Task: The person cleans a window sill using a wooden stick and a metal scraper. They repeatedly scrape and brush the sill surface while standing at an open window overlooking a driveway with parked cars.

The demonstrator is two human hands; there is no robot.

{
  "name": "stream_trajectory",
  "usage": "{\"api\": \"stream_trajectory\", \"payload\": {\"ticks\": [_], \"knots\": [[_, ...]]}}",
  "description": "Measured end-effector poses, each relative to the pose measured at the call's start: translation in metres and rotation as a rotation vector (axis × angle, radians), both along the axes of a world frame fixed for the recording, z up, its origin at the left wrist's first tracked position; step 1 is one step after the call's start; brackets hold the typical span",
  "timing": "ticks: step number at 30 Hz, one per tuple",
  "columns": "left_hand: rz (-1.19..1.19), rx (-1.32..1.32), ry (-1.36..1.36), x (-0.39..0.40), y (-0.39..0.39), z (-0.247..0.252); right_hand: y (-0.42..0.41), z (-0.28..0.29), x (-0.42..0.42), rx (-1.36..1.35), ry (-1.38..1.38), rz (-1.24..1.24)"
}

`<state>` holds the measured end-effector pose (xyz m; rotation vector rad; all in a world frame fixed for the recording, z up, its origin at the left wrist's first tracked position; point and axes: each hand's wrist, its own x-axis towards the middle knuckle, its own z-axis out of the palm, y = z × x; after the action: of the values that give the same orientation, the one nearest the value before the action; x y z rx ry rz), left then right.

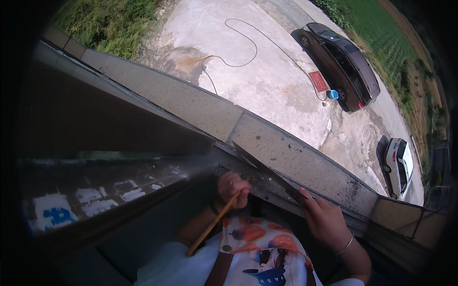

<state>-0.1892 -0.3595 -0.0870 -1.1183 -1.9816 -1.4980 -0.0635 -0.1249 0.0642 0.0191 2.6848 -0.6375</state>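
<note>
My left hand (pixel 233 190) is closed around a thin yellow-brown wooden stick (pixel 214 224), whose upper end points at the window sill. The stick slants down over my upper arm. In my right hand (pixel 323 218) is the handle of a long, dark-bladed knife (pixel 266 171); its blade runs up and left along the sill, above the stick's tip and apart from my left hand. Pale bits lie on the dark sill track (pixel 264 182) beneath the blade. A patterned apron (pixel 264 237) covers my chest.
A stone ledge (pixel 200 107) crosses the view outside the sill. Glass (pixel 107 193) with white and blue patches stands at left. Far below are a dark car (pixel 343 68), a white car (pixel 399 168), a blue bucket (pixel 333 94) and a hose (pixel 250 59).
</note>
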Motion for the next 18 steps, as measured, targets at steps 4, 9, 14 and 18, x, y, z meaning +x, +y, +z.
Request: {"api": "stream_trajectory", "payload": {"ticks": [4,9,14,18], "knots": [[0.011,0.024,0.021,-0.003,0.000,0.003,0.003,-0.010,-0.002,-0.083,0.067,0.025],[-0.052,0.015,-0.013,-0.003,-0.002,0.003,0.010,0.005,0.005,-0.027,0.000,0.006],[-0.011,0.027,0.048,-0.004,0.002,0.002,0.013,-0.031,-0.007,-0.204,0.136,0.019],[-0.049,-0.028,0.027,-0.004,-0.002,0.005,0.017,0.016,-0.009,-0.076,-0.095,-0.022]]}}
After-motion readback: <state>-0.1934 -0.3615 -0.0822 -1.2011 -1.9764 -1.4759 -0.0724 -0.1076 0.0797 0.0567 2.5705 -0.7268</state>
